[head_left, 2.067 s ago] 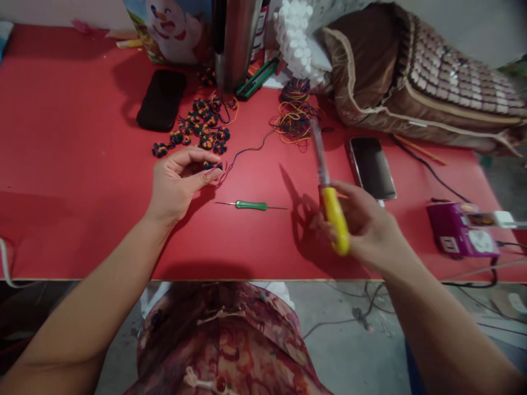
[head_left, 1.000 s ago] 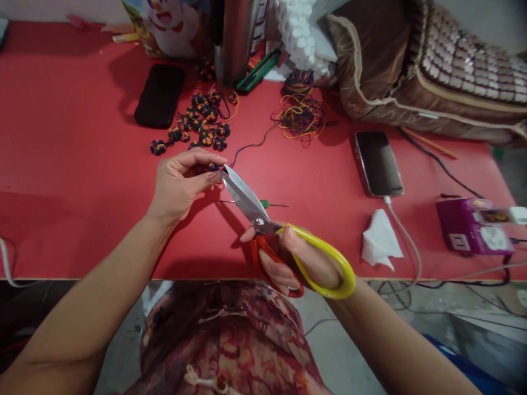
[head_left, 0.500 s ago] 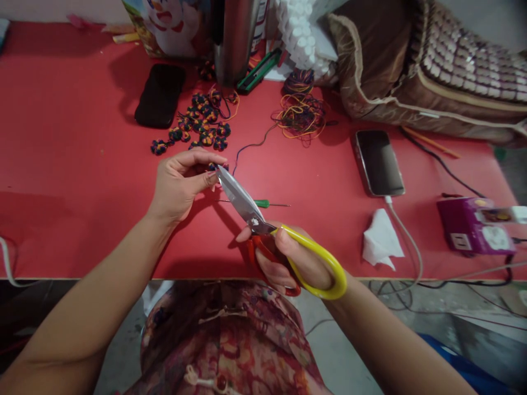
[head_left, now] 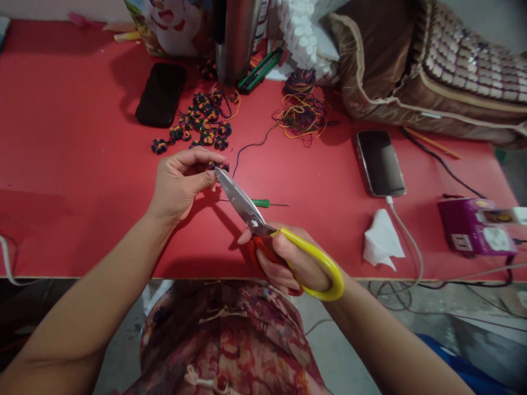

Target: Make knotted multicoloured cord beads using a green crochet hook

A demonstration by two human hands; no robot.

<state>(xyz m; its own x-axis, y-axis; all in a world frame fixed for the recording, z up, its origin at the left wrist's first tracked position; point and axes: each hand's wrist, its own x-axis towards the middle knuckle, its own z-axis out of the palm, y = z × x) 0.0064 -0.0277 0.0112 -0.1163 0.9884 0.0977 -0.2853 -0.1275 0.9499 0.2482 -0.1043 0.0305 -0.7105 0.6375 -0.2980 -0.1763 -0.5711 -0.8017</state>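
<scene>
Left hand (head_left: pixel 175 184) is pinching a small yarn flower (head_left: pixel 223 165) between thumb and fingers, and the right hand (head_left: pixel 302 260) is grasping the scissors (head_left: pixel 239 201), whose tips are lying against or just beside the flower, above the middle of the desk (head_left: pixel 82 164). Their blades are crossing over the hook (head_left: pixel 262 203), hiding part of it. Toward the far edge, more flowers (head_left: pixel 201 112) are lying clustered near a black case (head_left: pixel 160 94), and the yarn (head_left: pixel 302 112) is sitting in a tangle, trailing one strand toward the left hand. Near the far edge a flask (head_left: pixel 235 44) is standing by a green cutter (head_left: pixel 261 71). Toward the right edge, a phone (head_left: pixel 381 164), a tissue (head_left: pixel 382 240) and a purple box (head_left: pixel 463 222) are lying. Both forearms are reaching in over the near edge; the left fingers are curling toward the thumb, the right thumb is passing through the yellow handle (head_left: pixel 338 282).
</scene>
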